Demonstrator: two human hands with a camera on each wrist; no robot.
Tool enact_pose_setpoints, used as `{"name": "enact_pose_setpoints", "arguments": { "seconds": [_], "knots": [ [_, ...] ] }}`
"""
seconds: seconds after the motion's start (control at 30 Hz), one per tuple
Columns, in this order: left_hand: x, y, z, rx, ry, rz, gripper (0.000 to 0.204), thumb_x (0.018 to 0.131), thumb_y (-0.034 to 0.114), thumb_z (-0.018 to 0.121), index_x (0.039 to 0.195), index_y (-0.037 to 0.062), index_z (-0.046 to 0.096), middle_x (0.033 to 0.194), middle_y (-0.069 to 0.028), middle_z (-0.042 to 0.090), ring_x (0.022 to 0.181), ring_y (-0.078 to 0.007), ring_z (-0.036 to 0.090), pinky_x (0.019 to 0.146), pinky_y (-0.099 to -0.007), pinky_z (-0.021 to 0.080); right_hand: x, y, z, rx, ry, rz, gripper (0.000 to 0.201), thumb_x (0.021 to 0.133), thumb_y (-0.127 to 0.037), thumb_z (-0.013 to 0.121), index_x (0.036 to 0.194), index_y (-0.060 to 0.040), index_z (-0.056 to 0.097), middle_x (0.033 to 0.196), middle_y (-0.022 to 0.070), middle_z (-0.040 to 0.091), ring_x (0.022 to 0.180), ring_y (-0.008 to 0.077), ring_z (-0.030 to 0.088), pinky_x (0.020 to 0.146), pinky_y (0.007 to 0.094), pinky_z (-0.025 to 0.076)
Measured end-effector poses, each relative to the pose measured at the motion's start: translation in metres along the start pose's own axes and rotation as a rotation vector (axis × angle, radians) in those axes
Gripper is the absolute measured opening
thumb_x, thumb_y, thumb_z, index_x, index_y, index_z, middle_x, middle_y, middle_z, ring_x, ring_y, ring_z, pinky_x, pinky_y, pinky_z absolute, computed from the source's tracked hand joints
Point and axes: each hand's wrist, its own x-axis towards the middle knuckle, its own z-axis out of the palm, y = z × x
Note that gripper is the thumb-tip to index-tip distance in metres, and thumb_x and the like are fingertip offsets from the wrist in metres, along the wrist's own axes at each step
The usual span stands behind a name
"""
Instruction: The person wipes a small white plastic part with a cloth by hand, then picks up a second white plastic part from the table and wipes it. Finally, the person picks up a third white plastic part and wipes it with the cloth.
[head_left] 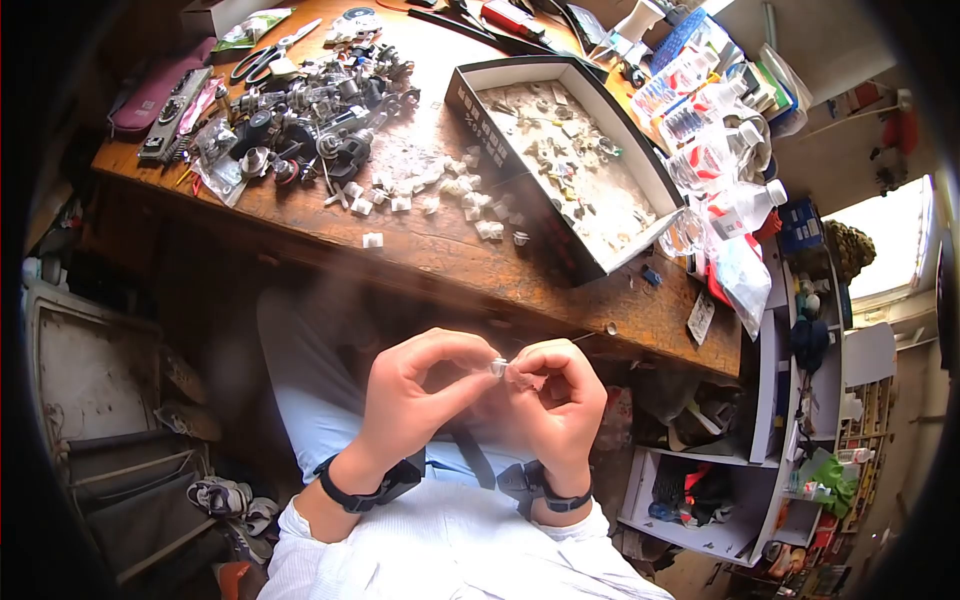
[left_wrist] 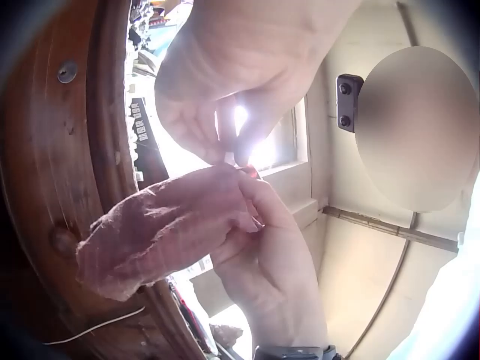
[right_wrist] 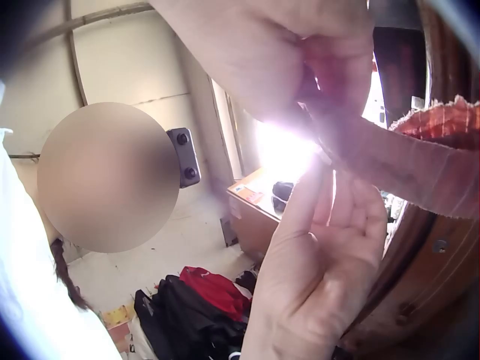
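Both hands are meeting over the lap, just near of the wooden workbench (head_left: 440, 262). The left hand (head_left: 412, 398) and right hand (head_left: 557, 398) are each pinching a small clear plastic part (head_left: 498, 367) between curled fingertips, apparently fitting or separating it; the next move likely calls for fine, steady fingertip pressure.

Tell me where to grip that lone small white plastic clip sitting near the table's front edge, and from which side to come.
Grip the lone small white plastic clip across its two short sides, coming straight down from above. It lies flat on the brown wooden table, apart from the scattered white pieces behind it, so fingertips should find room on either side. Both hands are occupied for now: the left hand and right hand pinch a small clear piece.
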Motion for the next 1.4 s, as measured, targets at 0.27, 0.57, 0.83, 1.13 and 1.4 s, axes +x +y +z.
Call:
{"name": "enact_pose_setpoints", "arguments": {
  "seconds": [0.27, 0.57, 0.83, 1.13, 1.4],
  "knots": [
    [0.006, 0.017, 0.001, 0.405, 0.029, 0.290, 0.023, 0.069, -0.007, 0.076, 0.091, 0.0019, 0.072, 0.089, -0.0087, 0.070, 0.081, -0.0191, 0.066, 0.072, -0.0277, 0.053, 0.006, 0.001, -0.001, -0.489, -0.002, -0.454, 0.020, 0.076, 0.008, 0.072, 0.093, -0.0010, 0.065, 0.089, 0.0102, 0.065, 0.072, 0.0175, 0.066, 0.060, 0.0264, 0.053],
    [0.004, 0.018, 0.002, 0.470, 0.009, 0.293, 0.020, 0.072, 0.001, 0.075, 0.092, 0.0042, 0.072, 0.090, -0.0100, 0.070, 0.079, -0.0247, 0.066, 0.070, -0.0309, 0.054, 0.004, 0.005, -0.003, -0.577, 0.011, -0.637, 0.025, 0.072, 0.004, 0.078, 0.093, -0.0025, 0.066, 0.088, 0.0103, 0.067, 0.073, 0.0221, 0.066, 0.061, 0.0283, 0.053],
    [0.000, 0.018, 0.003, -0.166, 0.049, -0.222, 0.019, 0.079, 0.002, 0.073, 0.098, -0.0001, 0.072, 0.094, -0.0088, 0.071, 0.086, -0.0146, 0.067, 0.075, -0.0279, 0.053, -0.001, 0.010, -0.002, -0.168, 0.088, -0.342, 0.017, 0.080, 0.007, 0.072, 0.092, 0.0031, 0.061, 0.095, 0.0123, 0.060, 0.079, 0.0145, 0.062, 0.066, 0.0231, 0.052],
    [0.000, 0.012, 0.001, 0.079, -0.020, -0.067, 0.020, 0.080, -0.006, 0.071, 0.100, -0.0063, 0.070, 0.095, -0.0096, 0.070, 0.087, -0.0137, 0.065, 0.077, -0.0248, 0.053, 0.002, 0.006, 0.015, -0.498, 0.225, -0.419, 0.017, 0.080, 0.011, 0.066, 0.094, 0.0014, 0.062, 0.091, 0.0120, 0.062, 0.076, 0.0192, 0.064, 0.065, 0.0271, 0.053],
    [0.000, 0.012, -0.001, -0.217, 0.000, -0.277, 0.020, 0.083, -0.004, 0.070, 0.103, -0.0057, 0.068, 0.096, -0.0092, 0.071, 0.089, -0.0132, 0.068, 0.080, -0.0252, 0.055, 0.001, 0.001, 0.007, -0.076, 0.145, -0.229, 0.012, 0.088, 0.008, 0.064, 0.096, 0.0041, 0.056, 0.094, 0.0086, 0.058, 0.080, 0.0107, 0.060, 0.072, 0.0223, 0.049]
  ]
}}
